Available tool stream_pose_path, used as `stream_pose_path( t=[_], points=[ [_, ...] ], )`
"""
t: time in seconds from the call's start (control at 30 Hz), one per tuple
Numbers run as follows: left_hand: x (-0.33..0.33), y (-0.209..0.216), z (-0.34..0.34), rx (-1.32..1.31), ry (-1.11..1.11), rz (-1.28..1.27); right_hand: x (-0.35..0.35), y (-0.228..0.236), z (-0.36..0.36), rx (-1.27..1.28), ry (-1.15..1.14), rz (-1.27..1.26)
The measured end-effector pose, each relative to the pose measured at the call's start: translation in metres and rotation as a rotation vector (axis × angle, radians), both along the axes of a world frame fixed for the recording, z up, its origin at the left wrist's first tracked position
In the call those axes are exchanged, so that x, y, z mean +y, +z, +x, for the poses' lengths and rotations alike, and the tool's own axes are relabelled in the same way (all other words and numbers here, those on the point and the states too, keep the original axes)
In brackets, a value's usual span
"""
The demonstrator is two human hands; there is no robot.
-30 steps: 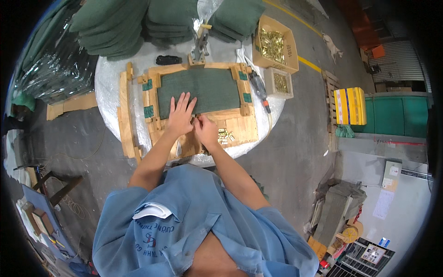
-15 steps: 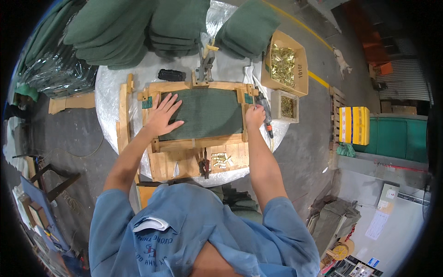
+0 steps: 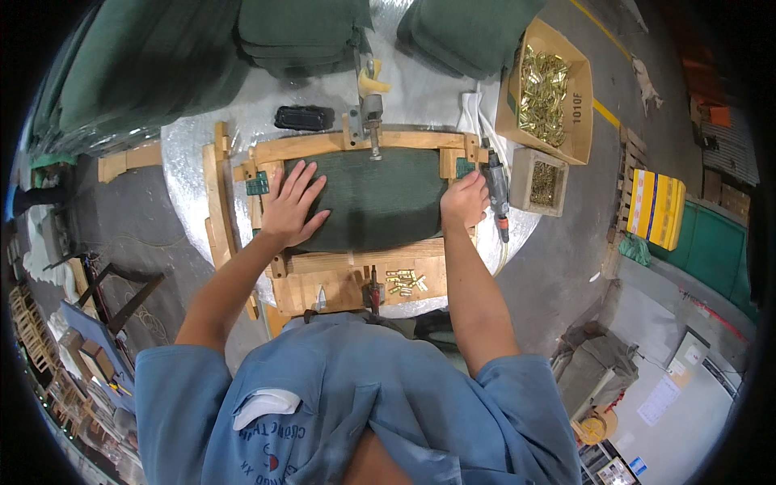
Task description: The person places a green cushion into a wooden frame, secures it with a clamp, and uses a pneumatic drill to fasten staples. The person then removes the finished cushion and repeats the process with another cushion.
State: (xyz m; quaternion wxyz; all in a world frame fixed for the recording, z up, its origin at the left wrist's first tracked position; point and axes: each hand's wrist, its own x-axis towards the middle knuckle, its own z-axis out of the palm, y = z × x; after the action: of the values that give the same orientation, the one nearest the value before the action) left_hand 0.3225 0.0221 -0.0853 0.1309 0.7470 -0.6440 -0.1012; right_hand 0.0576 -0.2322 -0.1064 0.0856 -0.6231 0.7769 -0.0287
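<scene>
A dark green woven panel [image 3: 376, 198] lies within a wooden frame jig [image 3: 323, 145] on the round table. My left hand [image 3: 293, 202] rests flat on the panel's left part, fingers spread. At the right end, my right hand [image 3: 466, 200] is closed against the jig's edge, near a small green block [image 3: 466, 166]; whether its curled fingers hold anything is hidden. A metal toggle clamp [image 3: 371, 113] stands at the middle of the far rail, its spindle reaching over the panel's far edge. Several small brass pieces [image 3: 406, 282] lie on the near wooden board.
A power screwdriver [image 3: 498, 190] lies right of the jig, beside a small bin [image 3: 523, 182] of screws and a cardboard box [image 3: 577, 109] of brass pieces. Beyond the jig are a black case [image 3: 305, 118] and stacked green panels [image 3: 303, 36]. A red-handled tool [image 3: 373, 293] stands near my shirt.
My view has shifted, and the jig looks slightly larger. The clamp's spindle now appears over the panel's far edge. Both hands keep nearly the same places on panel and jig.
</scene>
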Motion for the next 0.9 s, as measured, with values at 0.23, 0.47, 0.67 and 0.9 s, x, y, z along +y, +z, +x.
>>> stream_pose_path(
  t=[0.23, 0.47, 0.67, 0.9],
  points=[
    [-0.03, 0.008, 0.034, -0.028, -0.02, -0.115, -0.035, 0.007, -0.009, -0.28, 0.203, -0.637],
    [-0.066, -0.02, 0.055, -0.028, 0.175, -0.035, -0.093, -0.001, 0.042, -0.429, 1.105, -0.273],
    [-0.062, -0.015, 0.057, -0.02, 0.194, -0.046, -0.083, 0.003, 0.054, -0.271, 1.195, -0.141],
    [-0.07, -0.013, 0.061, -0.067, 0.191, -0.165, -0.093, -0.006, 0.061, -0.266, 1.161, -0.171]
  ],
)
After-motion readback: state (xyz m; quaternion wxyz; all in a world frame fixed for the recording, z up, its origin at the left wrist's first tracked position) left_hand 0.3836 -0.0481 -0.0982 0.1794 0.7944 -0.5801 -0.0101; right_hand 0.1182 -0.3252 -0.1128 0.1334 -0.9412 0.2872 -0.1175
